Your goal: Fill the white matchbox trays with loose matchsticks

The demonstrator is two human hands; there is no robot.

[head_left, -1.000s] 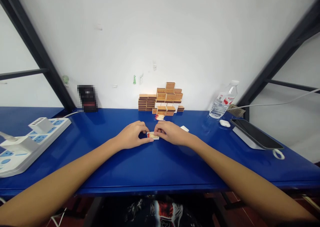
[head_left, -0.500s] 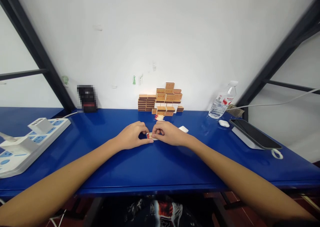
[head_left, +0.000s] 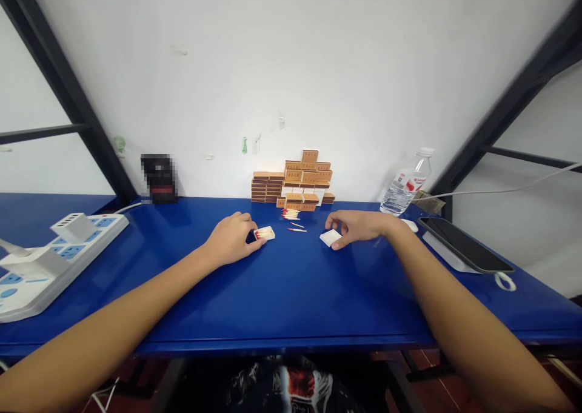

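Observation:
My left hand (head_left: 233,238) rests on the blue table (head_left: 291,292), its fingers closed on a small open tray of red-tipped matches (head_left: 265,233). My right hand (head_left: 359,226) is further right, with curled fingers touching a small white matchbox sleeve (head_left: 330,238) that lies on the table. Loose matches (head_left: 293,221) lie between the two hands, just in front of a stacked pile of brown matchboxes (head_left: 294,182) against the wall.
A white power strip (head_left: 50,258) sits at the left edge, a dark box (head_left: 159,179) by the wall. At the right stand a water bottle (head_left: 405,184), a small white case (head_left: 410,224) and a dark tablet on a white stand (head_left: 464,251).
Both hands were together at the tray of matches. The right hand has moved right to the white sleeve, and the left hand has shifted the tray slightly further away.

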